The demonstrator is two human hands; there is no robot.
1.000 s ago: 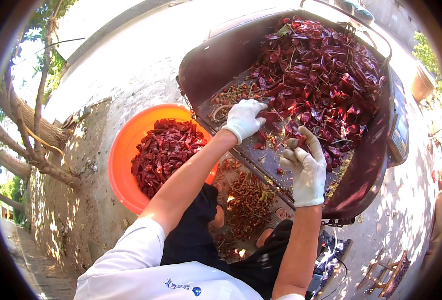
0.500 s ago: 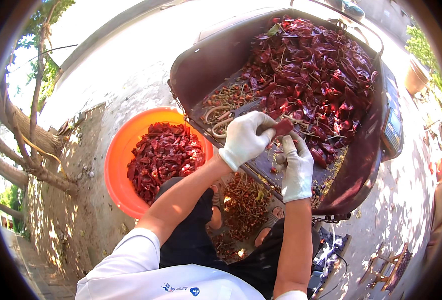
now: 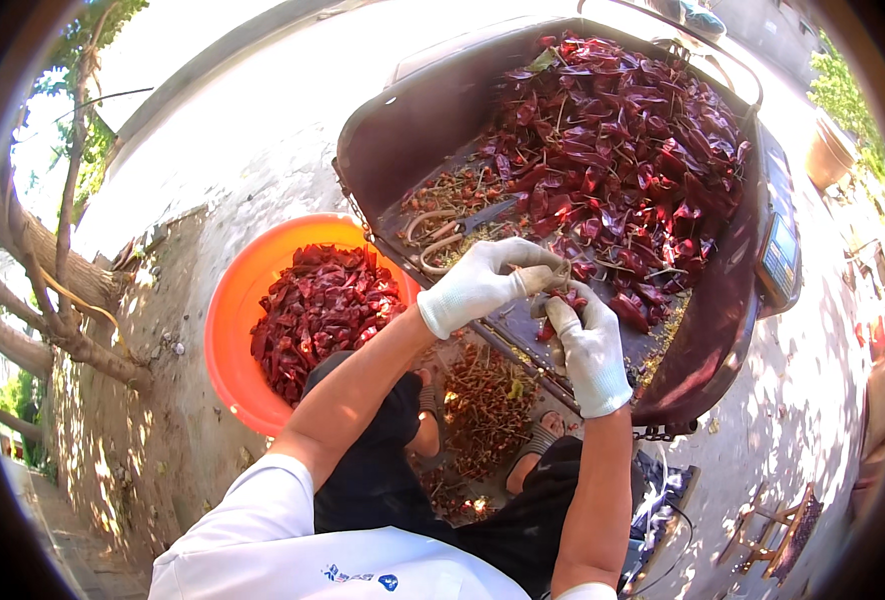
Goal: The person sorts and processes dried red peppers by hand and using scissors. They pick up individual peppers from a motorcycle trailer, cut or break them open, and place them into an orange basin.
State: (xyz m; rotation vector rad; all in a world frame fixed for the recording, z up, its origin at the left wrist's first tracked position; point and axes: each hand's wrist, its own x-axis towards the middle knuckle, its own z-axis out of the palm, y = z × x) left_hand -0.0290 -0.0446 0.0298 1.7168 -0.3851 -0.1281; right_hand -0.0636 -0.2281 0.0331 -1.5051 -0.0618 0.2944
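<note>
My left hand (image 3: 493,285), in a white glove, is closed at the fingertips on something too small to make out. Just right of it my gloved right hand (image 3: 583,340) grips a red dried pepper piece (image 3: 566,300), its fingertips almost meeting the left's. Both are over the near edge of a dark maroon metal tub (image 3: 391,150) holding a heap of dried red peppers (image 3: 623,140). Scissors (image 3: 483,217) lie among stems and scraps inside it, above my left hand. An orange basin (image 3: 225,330) of red pepper pieces (image 3: 318,310) stands on the ground at the left.
A pile of stems (image 3: 488,400) lies between my sandalled feet. A display unit (image 3: 778,250) is on the tub's right side. Tree trunks (image 3: 83,320) rise at the left, a small wooden stool (image 3: 773,535) lies lower right, and a pot (image 3: 828,155) stands top right.
My left hand has moved right and down to meet my right hand, uncovering the scissors. The red piece held up between my hands half a second ago now shows less, lower in the fingers.
</note>
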